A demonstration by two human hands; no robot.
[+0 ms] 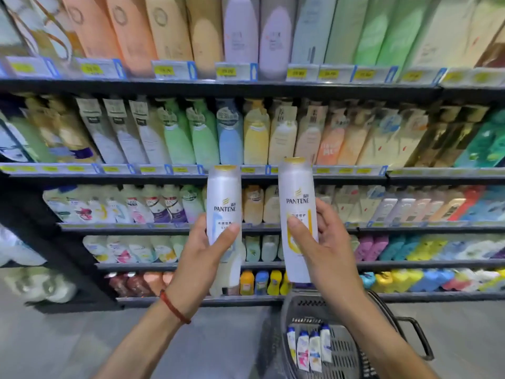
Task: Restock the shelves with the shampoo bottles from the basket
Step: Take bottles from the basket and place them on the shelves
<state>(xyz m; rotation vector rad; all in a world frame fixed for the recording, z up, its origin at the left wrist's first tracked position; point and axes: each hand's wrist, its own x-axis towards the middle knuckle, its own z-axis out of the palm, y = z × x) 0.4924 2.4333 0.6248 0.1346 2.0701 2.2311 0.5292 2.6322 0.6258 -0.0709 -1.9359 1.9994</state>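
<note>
My left hand [203,250] grips a white Pantene bottle with a blue label [223,203], held upright in front of the shelves. A second white Pantene bottle with a yellow label [297,198] stands upright in my right hand [325,242], fingers curled round its lower half. Both bottles have gold caps and sit side by side at the height of the middle shelves. Below, at the bottom right, a dark plastic basket [347,348] holds several small white bottles [310,348].
Black store shelves [246,176] packed with rows of coloured shampoo bottles fill the view, with price tags along each edge. The basket's handle [418,337] sticks out to the right. Grey floor lies below, and white packs are stacked at the far left.
</note>
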